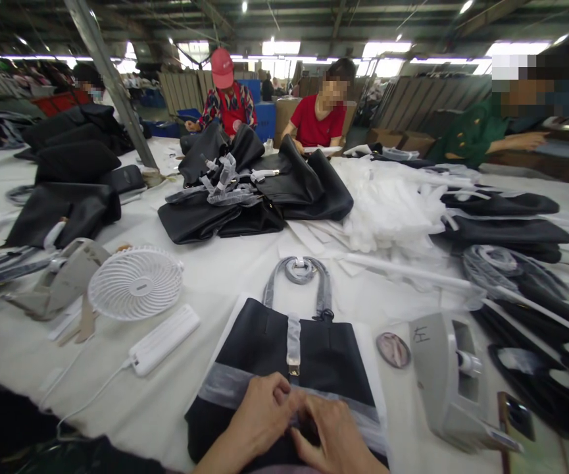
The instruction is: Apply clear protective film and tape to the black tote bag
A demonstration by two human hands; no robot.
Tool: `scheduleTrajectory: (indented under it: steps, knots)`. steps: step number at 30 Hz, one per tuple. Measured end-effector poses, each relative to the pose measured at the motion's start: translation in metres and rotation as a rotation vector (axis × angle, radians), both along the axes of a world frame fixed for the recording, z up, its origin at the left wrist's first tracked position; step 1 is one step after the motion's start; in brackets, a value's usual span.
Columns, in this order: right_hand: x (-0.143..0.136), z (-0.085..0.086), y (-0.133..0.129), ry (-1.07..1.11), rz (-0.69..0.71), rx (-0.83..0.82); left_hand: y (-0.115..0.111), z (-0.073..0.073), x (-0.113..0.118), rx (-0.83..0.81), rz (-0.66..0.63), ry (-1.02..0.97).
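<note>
Head view: black, smooth leather-look handbag [264, 336] flat on the white-covered table [111, 395], directly under and beyond the fingers. Left hand [263, 408] and right hand [331, 428] over its lower front, fingers bent, the two hands' fingertips drawn in close to each other. Cannot tell whether either hand's fingers pinch anything; fingertips partly hidden.

Just beyond the fingers: small gold-coloured metal clasp [293, 370] at the end of a film-wrapped tab [293, 336]. Clear film band [227, 385] across the bag, running beneath the hands. Farther off, plastic-wrapped handles [323, 289] around a coiled, wrapped strap [300, 270].

Left of the fingers: long white plastic block [166, 339] with cable; beyond it, round white slatted fan [136, 283]. Right: small round pinkish disc [393, 349], then grey plastic tape dispenser [449, 375]. Well beyond: heaped black bags [294, 181], co-workers seated behind.
</note>
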State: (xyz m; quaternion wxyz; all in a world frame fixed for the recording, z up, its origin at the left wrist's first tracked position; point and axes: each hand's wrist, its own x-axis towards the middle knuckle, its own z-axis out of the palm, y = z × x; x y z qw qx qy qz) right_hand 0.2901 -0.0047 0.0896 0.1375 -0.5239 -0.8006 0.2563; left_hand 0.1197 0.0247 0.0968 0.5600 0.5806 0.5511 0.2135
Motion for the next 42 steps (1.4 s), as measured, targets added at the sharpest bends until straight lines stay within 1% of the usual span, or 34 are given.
scheduleTrajectory:
  steps: [2, 3, 5, 9, 11, 15, 17, 18, 19, 21, 23, 24, 26, 27, 28, 30, 32, 35, 39, 41, 42]
  knots:
    - [0.002, 0.001, -0.001, 0.034, 0.018, 0.001, -0.003, 0.003, 0.002, 0.071, -0.020, 0.159]
    - [0.003, 0.001, -0.001, 0.040, 0.034, 0.022, -0.005, 0.003, 0.003, 0.079, -0.022, 0.187]
    - [0.004, -0.003, -0.002, 0.047, 0.045, 0.078, -0.007, 0.000, 0.006, 0.084, -0.022, 0.177]
    - [0.007, -0.015, -0.003, 0.091, -0.031, 0.163, -0.008, -0.012, 0.008, 0.222, -0.040, 0.228]
    - [0.009, -0.020, -0.003, 0.111, -0.045, 0.192, -0.008, -0.017, 0.008, 0.256, -0.042, 0.256]
    - [0.011, -0.030, -0.001, 0.118, 0.031, 0.242, -0.009, -0.023, 0.010, 0.296, -0.025, 0.286]
    - [0.011, -0.033, 0.000, 0.088, 0.044, 0.215, -0.012, -0.023, 0.010, 0.300, -0.011, 0.312]
    - [0.011, -0.034, 0.001, 0.072, 0.044, 0.195, -0.014, -0.022, 0.009, 0.332, 0.004, 0.327]
    - [0.010, -0.034, 0.001, 0.055, 0.040, 0.175, -0.018, -0.021, 0.007, 0.402, 0.018, 0.330]
    - [0.009, -0.034, 0.002, 0.016, 0.031, 0.133, -0.026, -0.019, 0.002, 0.642, 0.005, 0.300]
    - [0.009, -0.033, 0.004, -0.016, 0.027, 0.083, -0.036, -0.020, -0.002, 0.927, -0.110, 0.278]
    - [0.009, -0.032, 0.005, -0.024, 0.023, 0.058, -0.042, -0.021, -0.003, 1.019, -0.196, 0.302]
    - [0.008, -0.029, 0.007, -0.022, 0.018, 0.016, -0.051, -0.028, -0.005, 1.106, -0.344, 0.439]
    - [0.008, -0.026, 0.007, -0.018, 0.017, -0.003, -0.055, -0.033, -0.004, 1.108, -0.381, 0.526]
    - [0.007, -0.023, 0.008, -0.019, 0.017, -0.018, -0.059, -0.038, -0.004, 1.089, -0.386, 0.601]
    - [0.006, -0.016, 0.009, -0.022, 0.029, -0.036, -0.065, -0.048, -0.003, 1.048, -0.343, 0.698]
    - [0.005, -0.011, 0.009, -0.019, 0.028, -0.027, -0.069, -0.055, -0.001, 1.010, -0.298, 0.734]
    - [0.004, -0.009, 0.007, -0.006, 0.003, 0.029, -0.071, -0.059, 0.001, 0.970, -0.317, 0.756]
    - [0.001, -0.014, 0.002, -0.029, -0.030, 0.089, -0.066, -0.060, 0.002, 0.927, -0.350, 0.805]
    - [-0.001, -0.015, -0.001, -0.060, -0.058, 0.094, -0.062, -0.063, 0.000, 0.966, -0.385, 0.798]
    - [-0.003, -0.015, -0.003, -0.075, -0.074, 0.095, -0.060, -0.065, -0.001, 1.017, -0.414, 0.783]
